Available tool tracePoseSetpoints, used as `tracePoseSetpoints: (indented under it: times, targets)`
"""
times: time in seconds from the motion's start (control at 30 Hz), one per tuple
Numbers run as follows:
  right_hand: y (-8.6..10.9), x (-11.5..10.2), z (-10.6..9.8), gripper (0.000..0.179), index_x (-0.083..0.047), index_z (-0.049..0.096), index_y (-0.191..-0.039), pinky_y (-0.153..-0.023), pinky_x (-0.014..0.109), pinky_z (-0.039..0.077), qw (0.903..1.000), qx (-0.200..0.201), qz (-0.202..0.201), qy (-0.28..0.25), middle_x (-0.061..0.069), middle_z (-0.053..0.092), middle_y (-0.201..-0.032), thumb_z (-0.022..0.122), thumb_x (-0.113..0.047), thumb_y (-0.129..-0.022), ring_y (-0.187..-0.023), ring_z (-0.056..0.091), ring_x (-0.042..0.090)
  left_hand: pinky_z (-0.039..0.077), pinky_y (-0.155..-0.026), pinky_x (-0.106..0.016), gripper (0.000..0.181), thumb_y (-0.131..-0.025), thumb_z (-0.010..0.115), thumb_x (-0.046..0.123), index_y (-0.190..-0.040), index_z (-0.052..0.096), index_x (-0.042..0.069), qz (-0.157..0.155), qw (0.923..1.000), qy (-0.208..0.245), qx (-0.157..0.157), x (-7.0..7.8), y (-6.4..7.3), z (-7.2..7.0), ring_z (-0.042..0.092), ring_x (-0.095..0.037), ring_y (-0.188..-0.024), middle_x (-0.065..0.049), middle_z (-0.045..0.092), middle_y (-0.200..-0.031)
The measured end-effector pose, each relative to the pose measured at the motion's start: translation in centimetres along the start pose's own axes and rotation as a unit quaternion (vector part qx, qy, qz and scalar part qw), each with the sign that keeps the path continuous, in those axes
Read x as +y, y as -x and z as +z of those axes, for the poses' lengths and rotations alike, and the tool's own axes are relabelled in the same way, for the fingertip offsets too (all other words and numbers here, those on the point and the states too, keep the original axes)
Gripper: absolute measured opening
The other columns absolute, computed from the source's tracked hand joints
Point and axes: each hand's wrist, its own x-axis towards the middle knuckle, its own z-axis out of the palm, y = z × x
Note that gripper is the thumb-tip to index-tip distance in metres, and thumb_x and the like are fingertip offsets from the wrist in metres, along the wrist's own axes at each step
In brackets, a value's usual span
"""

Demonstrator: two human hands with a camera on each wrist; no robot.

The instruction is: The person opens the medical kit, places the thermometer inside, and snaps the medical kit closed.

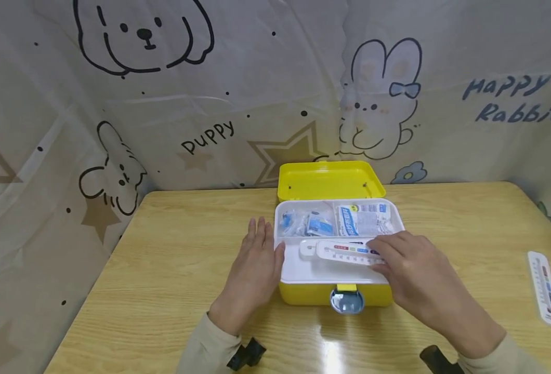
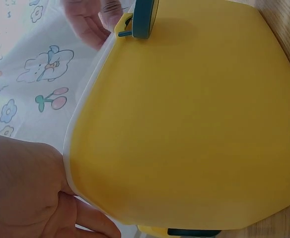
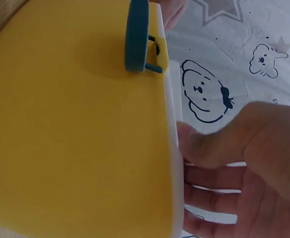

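A yellow first-aid box (image 1: pixel 289 294) stands with its lid (image 1: pixel 331 180) raised at the back and a white tray (image 1: pixel 299 272) in its top. In the head view, my right hand (image 1: pixel 420 275) pinches the right end of a white card thermometer (image 1: pixel 345 251) with a printed scale and coloured bands. A second white thermometer (image 1: pixel 307 250) shows partly behind it, over the tray's front compartment. With fingers extended, my left hand (image 1: pixel 257 265) rests against the box's left side. The left wrist view shows this hand (image 2: pixel 26 188) at the white rim.
Another white thermometer (image 1: pixel 546 289) lies on the wooden table (image 1: pixel 186 259) at the far right. The tray's back compartments hold a blue-and-white packet (image 1: pixel 319 224) and a gauze packet (image 1: pixel 364 219). A blue-grey latch (image 1: pixel 346 301) hangs at the front. A printed curtain (image 1: pixel 257 93) stands behind.
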Motion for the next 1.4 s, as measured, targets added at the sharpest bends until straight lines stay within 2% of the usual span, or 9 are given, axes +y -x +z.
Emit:
tracePoseSetpoints:
  times: [0.17,0.4,0.57,0.7,1.0,1.23,1.4]
  targets:
    - [-0.2,-0.3,0.2,0.036,-0.002,0.071,-0.106,-0.081,0.046,0.052,0.9985,-0.054,-0.013,-0.006,0.010,0.069,-0.106,0.083,-0.004,-0.072,-0.097,0.063,0.029,0.020,-0.115,-0.049,0.057,-0.106,0.033,0.030,-0.144,0.031,-0.012,0.002,1.0000,0.002,0.005,0.0,-0.1,-0.1,0.009,-0.038,-0.145,-0.028,0.020,-0.154]
    - [-0.8,-0.2,0.0,0.035,-0.004,0.070,-0.106,-0.085,0.047,0.052,0.9959,-0.081,-0.030,-0.028,0.008,0.068,-0.107,0.082,-0.005,-0.074,-0.100,0.063,0.028,0.020,-0.115,-0.050,0.057,-0.106,0.033,0.030,-0.144,0.031,-0.012,0.003,1.0000,0.003,0.003,0.0,0.0,-0.2,0.008,-0.038,-0.145,-0.028,0.020,-0.154]
    - [-1.4,-0.2,-0.2,0.036,-0.002,0.069,-0.107,-0.084,0.047,0.052,0.9937,-0.103,-0.041,-0.010,0.012,0.065,-0.109,0.082,-0.007,-0.075,-0.098,0.062,0.030,0.020,-0.115,-0.049,0.057,-0.106,0.033,0.030,-0.144,0.032,-0.012,0.005,1.0000,0.004,0.004,0.0,-0.1,-0.2,0.009,-0.038,-0.145,-0.027,0.020,-0.154]
    - [-1.9,-0.5,-0.4,0.036,-0.003,0.070,-0.108,-0.085,0.048,0.052,0.9911,-0.126,-0.044,0.002,0.013,0.065,-0.110,0.082,-0.012,-0.076,-0.098,0.062,0.030,0.021,-0.114,-0.050,0.057,-0.106,0.033,0.030,-0.143,0.032,-0.013,0.007,1.0000,0.004,0.006,0.0,-0.1,-0.2,0.009,-0.039,-0.145,-0.028,0.021,-0.154]
    - [-2.7,-0.8,-0.1,0.034,-0.007,0.072,-0.105,-0.083,0.047,0.054,0.9892,-0.142,-0.032,-0.013,0.008,0.068,-0.104,0.085,-0.016,-0.074,-0.096,0.064,0.029,0.021,-0.114,-0.050,0.057,-0.106,0.033,0.030,-0.144,0.031,-0.012,0.006,0.9999,0.009,0.001,-0.2,-0.1,-0.1,0.009,-0.038,-0.145,-0.027,0.020,-0.154]
    - [-2.7,-0.6,-0.1,0.026,-0.012,0.073,-0.096,-0.069,0.034,0.054,0.9893,-0.144,-0.024,-0.008,0.000,0.065,-0.090,0.084,-0.022,-0.075,-0.075,0.056,0.015,0.021,-0.114,-0.050,0.058,-0.106,0.032,0.031,-0.145,0.030,-0.012,0.003,0.9999,0.014,-0.002,-0.2,-0.1,-0.1,0.007,-0.037,-0.145,-0.027,0.018,-0.155]
    - [-2.8,-0.7,-0.1,0.020,-0.013,0.072,-0.090,-0.065,0.030,0.051,0.9883,-0.152,-0.003,-0.014,-0.003,0.064,-0.084,0.083,-0.020,-0.076,-0.069,0.052,0.011,0.020,-0.115,-0.050,0.058,-0.106,0.032,0.031,-0.145,0.030,-0.012,0.002,0.9999,0.017,-0.002,-0.2,-0.1,-0.1,0.007,-0.037,-0.145,-0.027,0.018,-0.155]
